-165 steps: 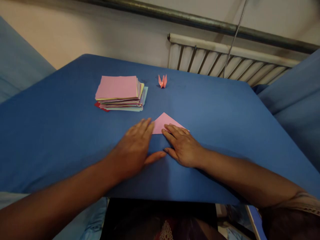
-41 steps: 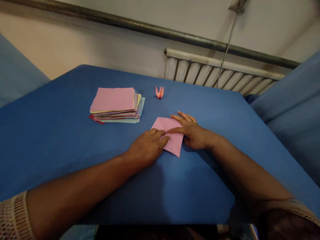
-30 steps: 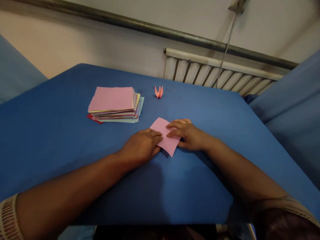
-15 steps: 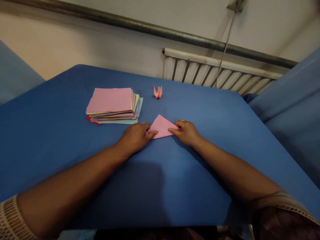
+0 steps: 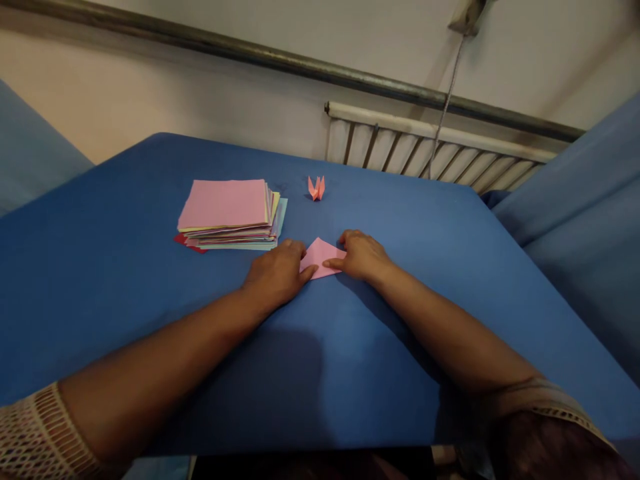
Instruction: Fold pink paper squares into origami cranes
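Note:
A folded sheet of pink paper (image 5: 319, 253), roughly triangular with its peak pointing away from me, lies on the blue table between my hands. My left hand (image 5: 280, 270) is closed on its left corner, with the thumb along the lower edge. On the right side my right hand (image 5: 363, 257) grips the other corner, its thumb laid across the paper's face and its fingers behind. The fingertips under the paper are hidden. Beyond the hands stands a small folded pink-orange paper figure (image 5: 316, 189) with pointed tips.
A thick stack of coloured paper (image 5: 225, 207), pink on top, sits left of centre close to my left hand. The blue table (image 5: 410, 320) reaches back to a wall with a radiator (image 5: 400, 140) and a pipe (image 5: 280, 59). Blue curtains (image 5: 590, 193) hang at both sides.
My right hand has moved left, its thumb further in over the paper. The left hand has shifted slightly right, and less of the pink paper shows between them.

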A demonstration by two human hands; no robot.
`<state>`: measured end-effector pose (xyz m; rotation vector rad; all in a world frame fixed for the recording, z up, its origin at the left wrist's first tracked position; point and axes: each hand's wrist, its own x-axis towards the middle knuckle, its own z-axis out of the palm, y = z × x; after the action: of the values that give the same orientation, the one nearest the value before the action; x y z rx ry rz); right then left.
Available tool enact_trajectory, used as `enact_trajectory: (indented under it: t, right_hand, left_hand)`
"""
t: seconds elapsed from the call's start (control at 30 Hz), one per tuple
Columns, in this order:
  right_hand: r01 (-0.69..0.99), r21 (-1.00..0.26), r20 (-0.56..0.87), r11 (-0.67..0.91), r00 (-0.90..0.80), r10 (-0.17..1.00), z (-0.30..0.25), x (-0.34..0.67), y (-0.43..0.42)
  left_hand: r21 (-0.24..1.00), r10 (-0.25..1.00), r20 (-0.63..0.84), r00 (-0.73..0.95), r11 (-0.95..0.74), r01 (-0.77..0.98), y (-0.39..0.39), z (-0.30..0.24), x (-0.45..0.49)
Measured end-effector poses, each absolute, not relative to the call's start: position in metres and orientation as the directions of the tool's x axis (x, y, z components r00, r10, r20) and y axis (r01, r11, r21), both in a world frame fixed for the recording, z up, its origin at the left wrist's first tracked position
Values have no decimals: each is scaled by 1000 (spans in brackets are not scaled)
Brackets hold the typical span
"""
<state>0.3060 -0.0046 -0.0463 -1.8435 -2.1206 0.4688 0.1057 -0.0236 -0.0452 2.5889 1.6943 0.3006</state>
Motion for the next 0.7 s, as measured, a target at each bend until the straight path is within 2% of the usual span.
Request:
enact_trajectory:
  t: [0.2,0.33,0.43,0.57,0.63,0.7]
  right_hand:
    - [899,-434,-128,56,-123,984,-36,299,6]
    - [841,-539,-127,49,-139,982,-41,301,1]
    - [710,-699,-52,80,-162,985,-54,305,-6]
    - [398,-901,40,172,-319,947,-65,311,-17]
    - [311,-931,65,190,-371,926,-64,313,-20]
    - [276,-943,61,184,-400,915,-59,312,-20]
  left_hand:
    - [200,886,207,415,-454,868,-22,-46,104]
    - [285,893,202,401,-445,849,-21,-49,103]
    - [459,913,205,353,-408,789,-18,-52,103]
    - [793,938,131,321,-294,534,-16,-48,104]
    - [863,932,67,357,-234,448,-17,-42,104]
    - [854,916,29,401,-231,466,-19,-37,104]
